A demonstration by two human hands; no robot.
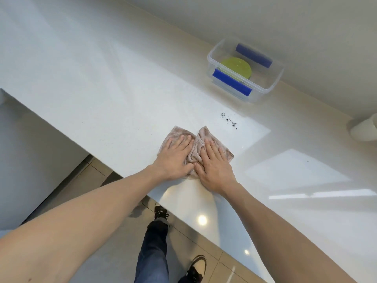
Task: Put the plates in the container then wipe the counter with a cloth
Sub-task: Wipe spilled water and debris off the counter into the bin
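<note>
A beige cloth (196,147) lies bunched on the white counter (102,78) near its front edge. My left hand (175,156) presses flat on the cloth's left half. My right hand (214,166) presses flat on its right half, thumbs nearly touching. A clear plastic container (267,86) with blue clips stands at the back by the wall, with a green plate (236,67) lying inside it. Dark crumbs (229,119) are scattered on the counter between the cloth and the container.
A white rounded object (365,129) sits at the counter's far right edge of view. The counter's front edge runs diagonally; below it are tiled floor and my legs and shoes (157,231). A single dark speck (82,122) lies to the left.
</note>
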